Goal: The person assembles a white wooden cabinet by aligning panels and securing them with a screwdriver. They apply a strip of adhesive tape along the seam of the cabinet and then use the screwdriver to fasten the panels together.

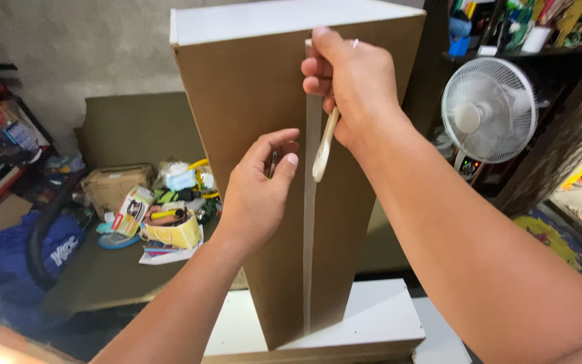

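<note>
Head view: both hands (261,185) raised (right (348,84) gripping wooden handle (325,152)) against brown panel (237,101)

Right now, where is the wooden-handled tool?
In the head view, the wooden-handled tool is gripped in the right hand against the brown back panel, right of centre, beside the white strip.

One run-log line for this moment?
left hand: pinching nail | right hand: gripping wooden handle | brown panel: upright
</note>
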